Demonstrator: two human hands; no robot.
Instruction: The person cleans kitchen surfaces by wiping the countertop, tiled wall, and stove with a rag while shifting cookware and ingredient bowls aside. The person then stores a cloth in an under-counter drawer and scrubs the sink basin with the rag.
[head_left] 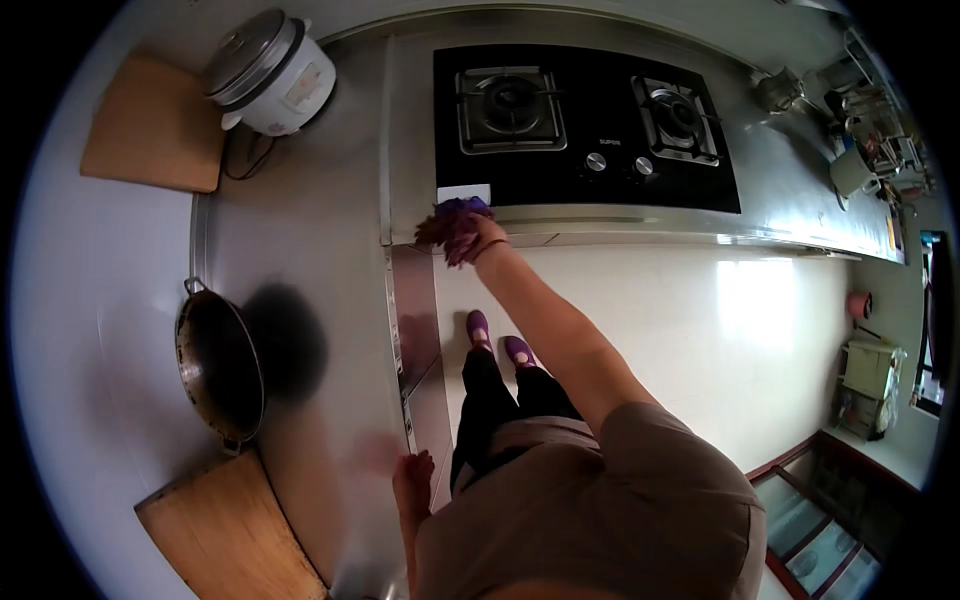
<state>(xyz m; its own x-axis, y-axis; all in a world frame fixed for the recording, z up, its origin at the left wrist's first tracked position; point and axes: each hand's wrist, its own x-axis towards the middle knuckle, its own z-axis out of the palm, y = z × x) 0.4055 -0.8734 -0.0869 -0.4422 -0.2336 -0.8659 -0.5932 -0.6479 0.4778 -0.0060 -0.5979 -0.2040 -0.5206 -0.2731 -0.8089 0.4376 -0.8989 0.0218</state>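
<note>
My right hand [484,236] is closed on a bunched purple and dark red cloth [455,228]. The cloth lies at the front left corner of the black gas stove [540,175], just below a white label on the glass. Low in the view, beside the edge of the metal counter [340,200], my left hand [413,470] hangs with loosely bent fingers and nothing visible in it.
A white rice cooker [290,90] stands at the back left by a brown board [155,125]. A wok [220,365] leans on the left wall above a wooden board [230,525]. Utensils and a pale mug [852,172] are at the right.
</note>
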